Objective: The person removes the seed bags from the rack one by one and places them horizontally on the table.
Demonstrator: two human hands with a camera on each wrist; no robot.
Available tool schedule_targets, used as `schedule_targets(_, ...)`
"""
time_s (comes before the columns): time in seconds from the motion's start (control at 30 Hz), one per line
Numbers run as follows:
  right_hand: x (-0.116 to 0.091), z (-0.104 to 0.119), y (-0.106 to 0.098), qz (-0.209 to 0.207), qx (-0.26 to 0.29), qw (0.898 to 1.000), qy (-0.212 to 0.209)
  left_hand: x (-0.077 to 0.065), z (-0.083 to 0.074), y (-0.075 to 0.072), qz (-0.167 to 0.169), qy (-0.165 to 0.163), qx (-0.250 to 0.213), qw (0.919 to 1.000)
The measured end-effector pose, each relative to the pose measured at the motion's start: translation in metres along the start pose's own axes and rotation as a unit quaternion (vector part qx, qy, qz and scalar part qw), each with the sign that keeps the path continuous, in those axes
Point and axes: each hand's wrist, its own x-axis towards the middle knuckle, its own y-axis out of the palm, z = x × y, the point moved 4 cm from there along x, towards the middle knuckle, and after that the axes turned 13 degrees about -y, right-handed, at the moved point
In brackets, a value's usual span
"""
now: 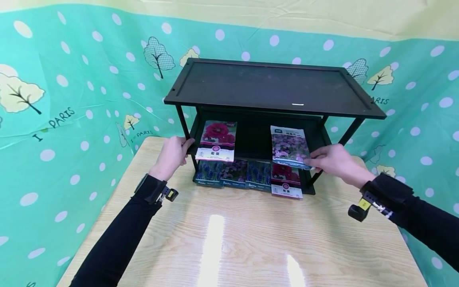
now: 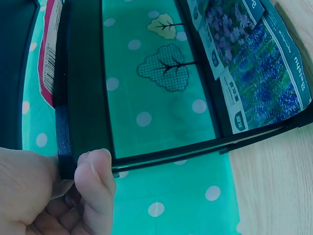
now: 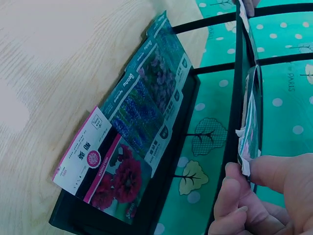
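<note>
A black shelf rack (image 1: pixel 272 85) stands on the table. My left hand (image 1: pixel 171 157) grips the left front corner of its middle shelf; in the left wrist view the fingers (image 2: pixel 95 178) curl at the black edge. My right hand (image 1: pixel 333 161) pinches the lower right corner of a seed packet with purple flowers (image 1: pixel 289 146), which lies on the right part of that shelf and juts past its front edge. The right wrist view shows this packet (image 3: pixel 250 122) edge-on, between thumb and fingers. To the left on the same shelf lies a seed packet with a red flower (image 1: pixel 216 139).
On the bottom shelf several seed packets lie side by side: blue-flowered ones (image 1: pixel 209 173), a purple one (image 1: pixel 234 172) and a red hollyhock packet (image 1: pixel 286 181) at the right, sticking out in front. Light wood tabletop (image 1: pixel 251 235) extends before the rack. A green dotted cloth (image 1: pixel 89 99) hangs behind.
</note>
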Motion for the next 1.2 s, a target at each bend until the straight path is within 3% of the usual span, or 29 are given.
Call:
schedule_targets(0.23, -0.002, 0.007, -0.003, 0.016, -0.011, 1.000, -0.023, -0.004, 0.004, -0.003, -0.001, 0.011, -0.001, 0.9999)
schedule_targets(0.47, -0.005, 0.023, 0.007, 0.012, 0.010, 0.999, -0.041, -0.014, 0.017, -0.011, -0.016, -0.005, 0.018, 0.9997)
schedule_targets(0.73, -0.032, 0.015, -0.017, -0.013, -0.016, 1.000, -0.021, -0.002, -0.001, 0.001, 0.000, 0.010, 0.009, 0.9999)
schedule_targets(1.2, -0.090, -0.009, -0.033, -0.060, -0.062, 0.996, 0.012, -0.002, -0.001, 0.000, 0.006, -0.004, 0.015, 0.9999)
